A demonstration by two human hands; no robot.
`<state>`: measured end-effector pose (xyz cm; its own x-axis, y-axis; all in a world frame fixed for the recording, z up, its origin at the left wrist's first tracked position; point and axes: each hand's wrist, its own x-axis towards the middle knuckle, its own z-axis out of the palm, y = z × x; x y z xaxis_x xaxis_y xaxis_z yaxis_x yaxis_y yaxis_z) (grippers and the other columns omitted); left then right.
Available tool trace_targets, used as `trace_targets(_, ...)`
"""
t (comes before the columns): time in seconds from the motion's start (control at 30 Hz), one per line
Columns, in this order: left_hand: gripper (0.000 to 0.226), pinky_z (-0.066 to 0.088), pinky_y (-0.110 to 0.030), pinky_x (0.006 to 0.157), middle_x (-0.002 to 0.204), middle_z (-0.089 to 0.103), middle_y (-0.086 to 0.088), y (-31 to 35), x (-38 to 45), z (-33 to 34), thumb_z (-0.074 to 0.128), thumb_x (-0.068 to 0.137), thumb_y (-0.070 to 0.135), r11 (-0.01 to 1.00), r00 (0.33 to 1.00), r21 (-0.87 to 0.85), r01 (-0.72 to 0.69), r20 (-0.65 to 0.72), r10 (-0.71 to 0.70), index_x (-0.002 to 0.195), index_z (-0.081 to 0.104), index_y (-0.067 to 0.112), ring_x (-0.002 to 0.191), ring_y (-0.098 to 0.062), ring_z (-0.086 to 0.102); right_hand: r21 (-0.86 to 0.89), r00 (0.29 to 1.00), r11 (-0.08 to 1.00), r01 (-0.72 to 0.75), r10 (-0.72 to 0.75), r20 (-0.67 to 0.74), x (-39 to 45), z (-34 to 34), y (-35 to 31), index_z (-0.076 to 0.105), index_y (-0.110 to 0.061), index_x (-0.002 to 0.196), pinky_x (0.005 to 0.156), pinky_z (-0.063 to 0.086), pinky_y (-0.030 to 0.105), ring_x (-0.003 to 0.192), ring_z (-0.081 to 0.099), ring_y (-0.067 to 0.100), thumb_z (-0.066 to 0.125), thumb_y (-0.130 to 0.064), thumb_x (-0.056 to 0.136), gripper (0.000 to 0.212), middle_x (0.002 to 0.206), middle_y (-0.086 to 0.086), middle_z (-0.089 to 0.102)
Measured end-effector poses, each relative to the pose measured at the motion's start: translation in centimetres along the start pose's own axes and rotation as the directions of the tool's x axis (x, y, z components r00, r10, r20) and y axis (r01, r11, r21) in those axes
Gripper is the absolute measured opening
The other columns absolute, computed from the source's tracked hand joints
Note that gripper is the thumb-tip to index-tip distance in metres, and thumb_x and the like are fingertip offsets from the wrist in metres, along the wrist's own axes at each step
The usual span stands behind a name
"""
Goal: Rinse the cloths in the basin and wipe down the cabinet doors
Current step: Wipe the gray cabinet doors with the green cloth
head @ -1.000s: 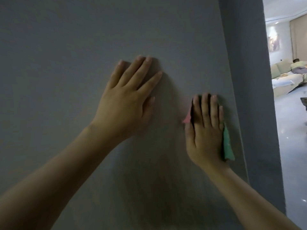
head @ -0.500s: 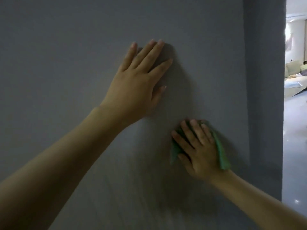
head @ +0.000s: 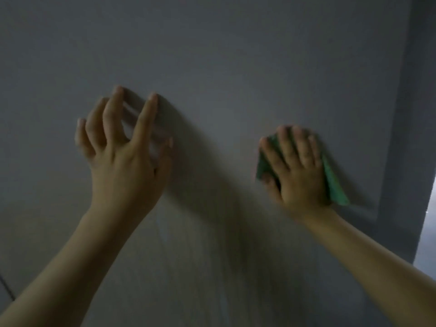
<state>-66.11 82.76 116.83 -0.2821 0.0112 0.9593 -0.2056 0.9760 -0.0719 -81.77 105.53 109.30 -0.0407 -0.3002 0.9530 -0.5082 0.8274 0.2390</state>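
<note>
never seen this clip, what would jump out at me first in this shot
The green cloth stands out, the only colour against the grey cabinet door; the right hand presses it flat on the door, right of centre. Left of centre, the left hand touches the door with spread fingers and holds nothing. A bright strip of another room shows at the far right edge.

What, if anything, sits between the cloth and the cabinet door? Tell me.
Nothing visible. The right hand presses the green cloth flat against the grey cabinet door. The left hand is apart, off to the left, with fingertips at the door.
</note>
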Motion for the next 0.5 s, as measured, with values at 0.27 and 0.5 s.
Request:
trace_targets(0.27,0.060,0.018,-0.052,0.109,0.155,0.024,-0.016,-1.3,-0.2,-0.2,0.036,0.092,0.048,0.999,0.997,-0.022,-0.037,0.067,0.039,0.148,0.034,0.027,0.139,-0.036,0.020,0.166,0.988,0.974,0.156,-0.156,-0.013,1.2,0.8,-11.8,0.031,-0.021,0.145,0.119,0.002,0.041,0.146,0.007,0.026,0.038,-0.035,0.097,0.050,0.154,0.004,0.022)
trace_targets(0.5,0.054,0.022,-0.040,0.108,0.151,0.036,-0.009,-3.5,-0.4,-1.4,0.042,0.091,0.034,0.971,0.997,-0.226,-0.075,-0.003,0.077,0.142,0.044,0.014,0.137,-0.026,0.028,0.106,0.966,0.968,-0.226,0.237,-0.100,5.3,-0.1,-11.4,0.025,-0.014,0.147,0.118,0.004,0.043,0.142,0.017,0.033,0.029,-0.035,0.100,0.052,0.152,0.010,0.025)
